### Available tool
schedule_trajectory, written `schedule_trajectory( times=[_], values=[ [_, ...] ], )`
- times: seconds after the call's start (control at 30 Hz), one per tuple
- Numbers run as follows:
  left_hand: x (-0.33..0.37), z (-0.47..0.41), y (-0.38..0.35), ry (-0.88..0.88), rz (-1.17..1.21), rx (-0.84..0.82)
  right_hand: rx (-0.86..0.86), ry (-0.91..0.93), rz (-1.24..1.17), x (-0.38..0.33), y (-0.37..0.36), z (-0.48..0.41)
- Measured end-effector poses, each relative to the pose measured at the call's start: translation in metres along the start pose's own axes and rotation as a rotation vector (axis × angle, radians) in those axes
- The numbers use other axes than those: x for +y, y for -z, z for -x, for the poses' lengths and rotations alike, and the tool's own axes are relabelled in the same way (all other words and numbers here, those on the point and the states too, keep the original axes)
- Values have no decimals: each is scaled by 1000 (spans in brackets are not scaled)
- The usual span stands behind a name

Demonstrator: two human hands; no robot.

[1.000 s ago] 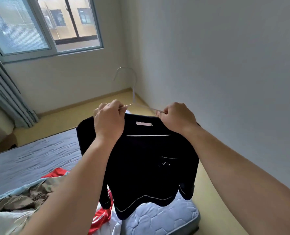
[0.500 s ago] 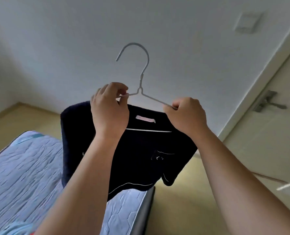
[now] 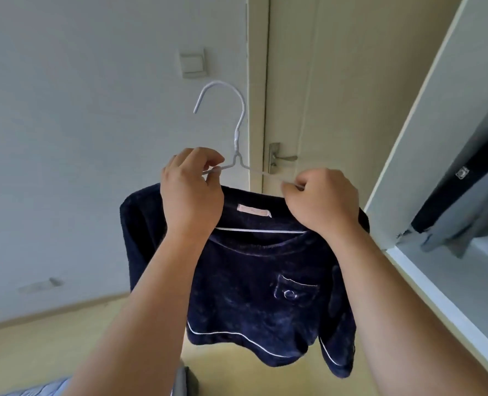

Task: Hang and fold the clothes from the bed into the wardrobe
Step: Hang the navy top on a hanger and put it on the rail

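Note:
A dark navy top (image 3: 254, 287) with white piping and a chest pocket hangs on a white wire hanger (image 3: 237, 138), held up in front of me. My left hand (image 3: 192, 192) pinches the hanger's left shoulder wire. My right hand (image 3: 323, 201) grips the right shoulder wire and the top's shoulder. The hook points up and to the left. The open wardrobe (image 3: 425, 155) stands at the right, with dark and grey garments (image 3: 465, 201) hanging inside.
A closed cream door (image 3: 337, 81) with a metal handle (image 3: 277, 158) is straight ahead, and a light switch (image 3: 192, 64) sits on the wall to its left. The bed corner (image 3: 37, 388) shows at the bottom left. Yellow floor lies below.
My view has swung right, from the window and bed to the door and wardrobe. Both hands kept their hold on the hanger, and the top came along with them.

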State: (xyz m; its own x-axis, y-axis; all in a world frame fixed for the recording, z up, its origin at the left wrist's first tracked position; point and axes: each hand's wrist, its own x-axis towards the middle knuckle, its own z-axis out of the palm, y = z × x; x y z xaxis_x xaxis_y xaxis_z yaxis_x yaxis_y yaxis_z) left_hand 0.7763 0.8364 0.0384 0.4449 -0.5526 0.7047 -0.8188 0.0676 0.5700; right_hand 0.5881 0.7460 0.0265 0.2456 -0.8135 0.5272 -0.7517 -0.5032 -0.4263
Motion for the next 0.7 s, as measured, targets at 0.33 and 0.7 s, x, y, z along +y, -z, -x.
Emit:
schedule_trajectory(
  times=[0.33,0.7],
  values=[
    [111,-33,-211,-134,167,-229,91,-201,200,195,62,-62],
    [207,-61,-454,-256,323,-858,104,-498,441,402,91,-109]
  ],
)
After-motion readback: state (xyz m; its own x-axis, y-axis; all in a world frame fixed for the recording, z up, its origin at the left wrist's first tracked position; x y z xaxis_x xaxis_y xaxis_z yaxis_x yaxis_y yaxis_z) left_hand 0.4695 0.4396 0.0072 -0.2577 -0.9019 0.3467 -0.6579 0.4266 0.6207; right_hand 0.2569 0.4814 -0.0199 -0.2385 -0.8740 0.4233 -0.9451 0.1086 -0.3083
